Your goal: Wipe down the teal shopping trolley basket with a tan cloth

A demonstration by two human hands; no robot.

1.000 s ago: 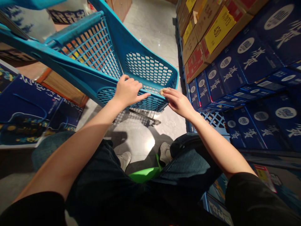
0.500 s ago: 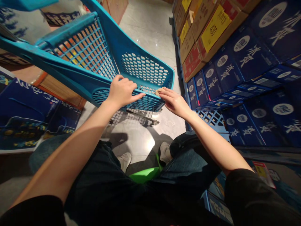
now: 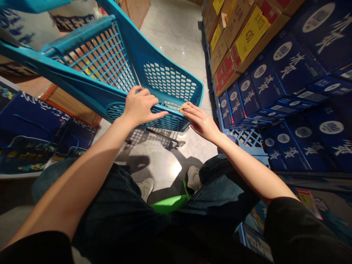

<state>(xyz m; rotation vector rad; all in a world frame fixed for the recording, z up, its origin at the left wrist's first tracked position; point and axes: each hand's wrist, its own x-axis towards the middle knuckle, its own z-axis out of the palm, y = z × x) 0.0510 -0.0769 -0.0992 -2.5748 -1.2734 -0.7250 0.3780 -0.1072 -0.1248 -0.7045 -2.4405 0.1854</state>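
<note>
A blue plastic shopping cart (image 3: 125, 96) with perforated basket walls stands in front of me, tilted across the view. My left hand (image 3: 139, 107) grips the near rim of its basket, fingers curled over the edge and thumb stretched along the outside. Close to the basket's front corner, my right hand (image 3: 202, 121) presses a crumpled beige cloth (image 3: 184, 106) onto the same rim. The fingertips lie over the cloth and hide part of it.
Stacked blue cartons (image 3: 265, 79) and brown boxes (image 3: 242, 38) with yellow price signs line the right side on blue pallets. Blue gift bags (image 3: 27, 128) stand at left. Something bright green (image 3: 169, 204) shows between my legs. A cart caster (image 3: 180, 143) rests on the tiled floor.
My right hand has slid the cloth slightly left along the rim. My left hand has shifted a little left and still holds the basket edge.
</note>
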